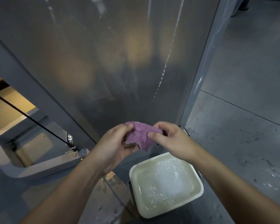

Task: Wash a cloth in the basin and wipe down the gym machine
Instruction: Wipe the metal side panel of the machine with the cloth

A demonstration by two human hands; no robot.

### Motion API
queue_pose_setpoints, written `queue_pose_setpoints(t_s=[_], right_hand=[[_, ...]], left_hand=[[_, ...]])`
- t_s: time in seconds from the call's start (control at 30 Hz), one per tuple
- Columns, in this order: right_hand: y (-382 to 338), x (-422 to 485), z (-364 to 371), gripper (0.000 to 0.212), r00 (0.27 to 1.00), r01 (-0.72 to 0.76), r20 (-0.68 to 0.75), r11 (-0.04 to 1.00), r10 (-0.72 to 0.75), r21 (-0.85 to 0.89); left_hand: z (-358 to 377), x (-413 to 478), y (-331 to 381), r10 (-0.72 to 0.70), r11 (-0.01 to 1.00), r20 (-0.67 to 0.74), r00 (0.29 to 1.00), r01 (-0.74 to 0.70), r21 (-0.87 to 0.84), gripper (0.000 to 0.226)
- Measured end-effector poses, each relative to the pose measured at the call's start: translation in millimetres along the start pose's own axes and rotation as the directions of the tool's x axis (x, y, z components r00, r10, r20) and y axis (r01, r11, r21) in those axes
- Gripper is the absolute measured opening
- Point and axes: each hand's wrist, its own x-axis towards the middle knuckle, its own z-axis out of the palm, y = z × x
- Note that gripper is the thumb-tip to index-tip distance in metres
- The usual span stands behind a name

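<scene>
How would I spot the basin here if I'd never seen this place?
Find the tall grey machine panel streaked with water. At its foot, on the floor below both hands, sits the basin: the only white, square tub, holding soapy water.

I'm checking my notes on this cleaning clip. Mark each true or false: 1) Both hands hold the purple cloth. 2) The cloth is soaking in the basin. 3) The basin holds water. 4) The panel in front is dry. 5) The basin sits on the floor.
1) True: the left hand and right hand both grip the purple cloth.
2) False: the cloth is held up in the air above the basin.
3) True.
4) False: the grey panel shows wet streaks.
5) True.
</scene>
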Motion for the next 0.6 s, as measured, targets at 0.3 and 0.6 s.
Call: queue_pose_setpoints(t_s=[0.3,0.6], right_hand=[[-8.2,2.8,8.3,0.023,0.970,-0.188,0.060,0.574,0.234,0.797],[14.1,28.9,-8.8,0.026,0.781,-0.038,-0.598,0.970,0.179,0.240]], left_hand=[[-4.7,3.2,-6.7,0.123,0.989,0.001,0.992,-0.123,0.080,0.045],[2.5,20.8,-3.1,0.680,0.329,-0.086,0.728,-0.197,0.924,0.027]])
